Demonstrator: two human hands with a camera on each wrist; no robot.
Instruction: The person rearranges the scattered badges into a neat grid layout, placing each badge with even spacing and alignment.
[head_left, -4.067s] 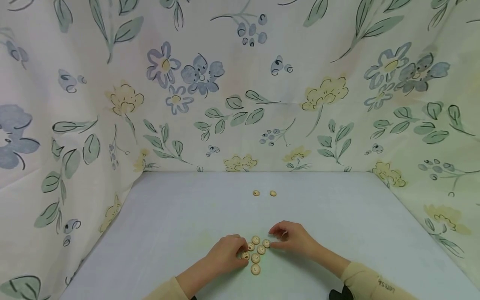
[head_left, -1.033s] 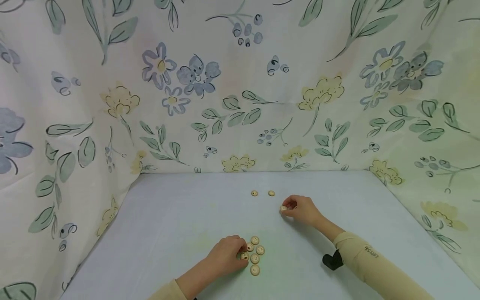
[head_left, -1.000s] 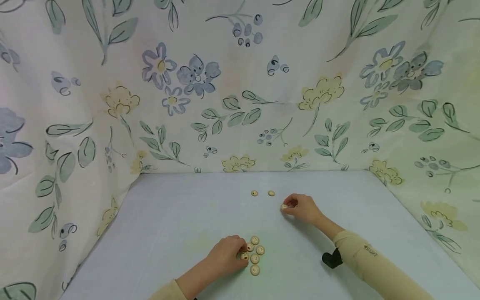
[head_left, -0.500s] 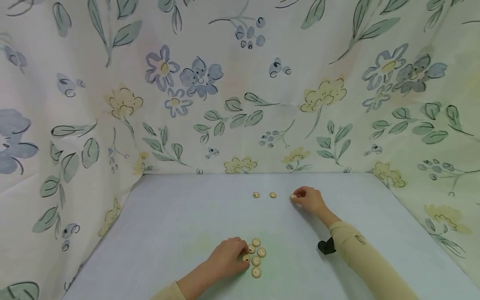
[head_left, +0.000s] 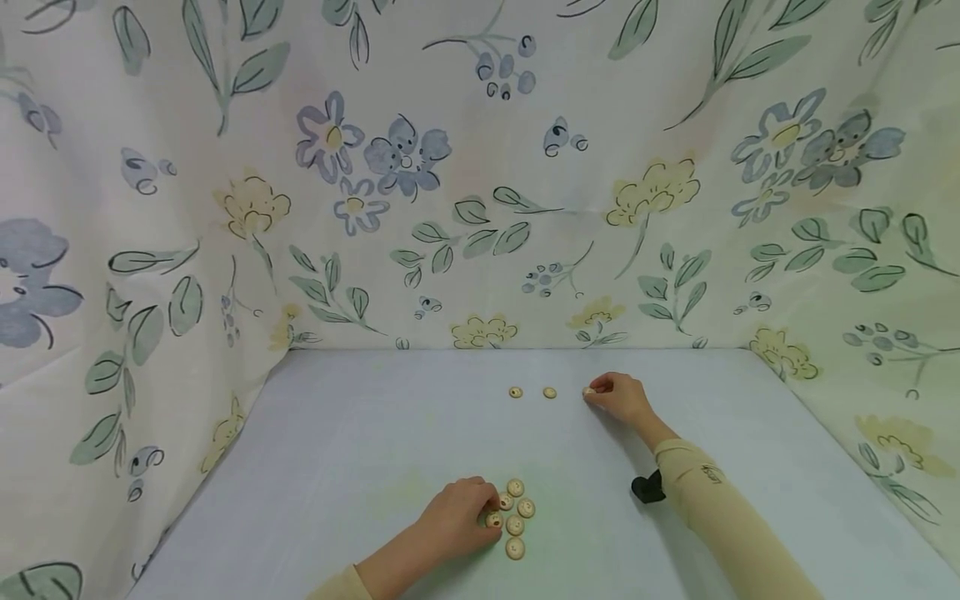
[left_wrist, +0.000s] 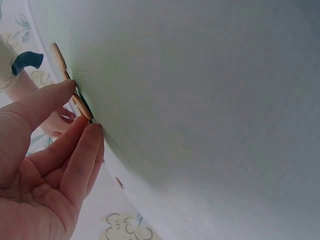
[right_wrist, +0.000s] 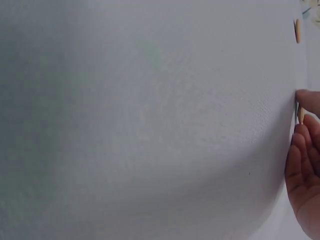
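My right hand (head_left: 621, 397) is at the back of the white table, pinching a small round wooden disc (head_left: 588, 392) between thumb and fingers. The right wrist view shows that disc (right_wrist: 300, 114) edge-on between thumb and fingertips, low at the table surface. Nearer the front, my left hand (head_left: 459, 518) has thumb and fingers around another wooden disc (head_left: 493, 520) at the left side of a loose cluster. In the left wrist view that disc (left_wrist: 81, 106) sits between the thumb and fingertips. The cluster's other discs, such as the frontmost disc (head_left: 514, 547), lie flat with small dark marks.
Two more discs, a left disc (head_left: 515, 392) and a middle disc (head_left: 550, 392), lie in a row left of my right hand. A floral curtain (head_left: 480, 208) borders the table (head_left: 337, 433) at the back and sides. A black device (head_left: 648, 487) is at my right wrist.
My right hand has taken a disc from the cluster's right side and moved it back to the right end of the far row. The left hand has stayed at the cluster.
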